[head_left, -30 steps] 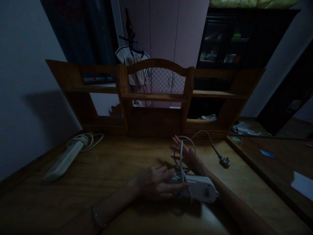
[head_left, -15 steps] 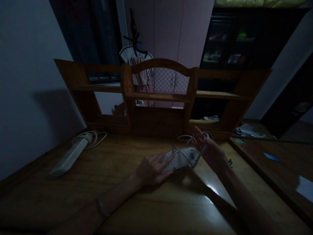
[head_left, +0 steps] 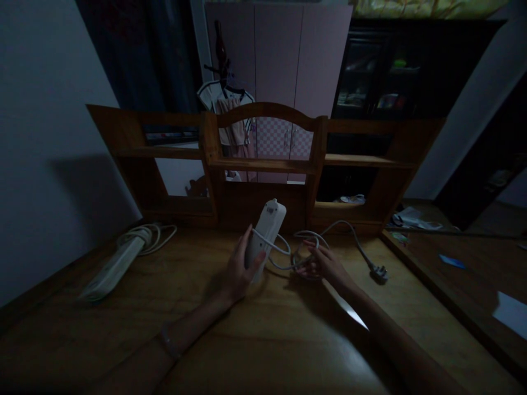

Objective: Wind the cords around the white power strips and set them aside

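The power strip now points its long axis far, not rightward; the left hand clasps its near half, the right hand, right of it, curls round cable loops.

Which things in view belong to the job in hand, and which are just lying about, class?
Job in hand:
power strip, in the left hand
its cable, in the right hand
plug, on the desk

Lying about:
other power strip, untouched
white sheet
blue item

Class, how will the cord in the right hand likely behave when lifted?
The cord is probably floppy: it curves in loose loops. It likely springs somewhat, its bends being round. The plug, at its end, may drag.
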Available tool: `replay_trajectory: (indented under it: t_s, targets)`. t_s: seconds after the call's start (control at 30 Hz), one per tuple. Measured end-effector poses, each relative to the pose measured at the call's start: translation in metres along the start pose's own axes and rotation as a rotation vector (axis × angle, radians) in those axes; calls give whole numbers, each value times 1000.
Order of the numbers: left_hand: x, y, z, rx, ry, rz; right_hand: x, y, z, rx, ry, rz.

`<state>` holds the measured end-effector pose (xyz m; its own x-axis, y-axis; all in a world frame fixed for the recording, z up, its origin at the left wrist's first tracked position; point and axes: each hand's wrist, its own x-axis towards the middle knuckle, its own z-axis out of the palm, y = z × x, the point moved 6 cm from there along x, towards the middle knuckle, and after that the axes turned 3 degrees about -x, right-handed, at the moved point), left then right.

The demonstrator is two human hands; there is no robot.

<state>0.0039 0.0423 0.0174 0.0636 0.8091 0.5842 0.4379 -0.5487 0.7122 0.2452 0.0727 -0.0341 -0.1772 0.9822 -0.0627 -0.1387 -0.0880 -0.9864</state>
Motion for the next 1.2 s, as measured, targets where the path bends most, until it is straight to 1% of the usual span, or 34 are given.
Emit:
replay_trajectory:
  t_s: [0.03,0.1,0.2,0.27,0.33,0.37,0.43,0.53,0.7,0.83,0.9,0.97,1.07,1.2]
  targets:
    - [-2,2,2,10,-21,31,3,5,-2,55,4,18]
    - [-6,8,6,48,-88,119,10,10,-8,151,20,6]
    - [-15,17,17,182,-228,299,18,6,-19,277,56,-68]
    - [-21,23,24,273,-321,387,19,0,-23,337,59,-98]
    - [-24,28,30,312,-385,412,17,-6,-25,360,44,-91]
    - [-24,29,31,312,-397,406,16,-8,-25,372,42,-80]
    - [-21,30,31,305,-373,359,13,-10,-28,420,56,-75]
    - [-13,21,25,290,-275,237,12,-10,-33,505,92,-111]
    - [-4,-1,17,194,-114,72,13,-6,-37,464,128,-147]
    - [1,-19,14,72,-54,-68,11,-8,-34,476,140,-179]
    - [3,-27,14,18,-42,-123,9,-9,-32,472,145,-188]
    - [4,-32,14,-21,-36,-151,7,-11,-31,447,149,-200]
    - [4,-34,15,-21,-45,-144,4,-14,-30,444,148,-207]
    - [5,-24,14,110,-54,-55,2,-16,-32,556,129,-166]
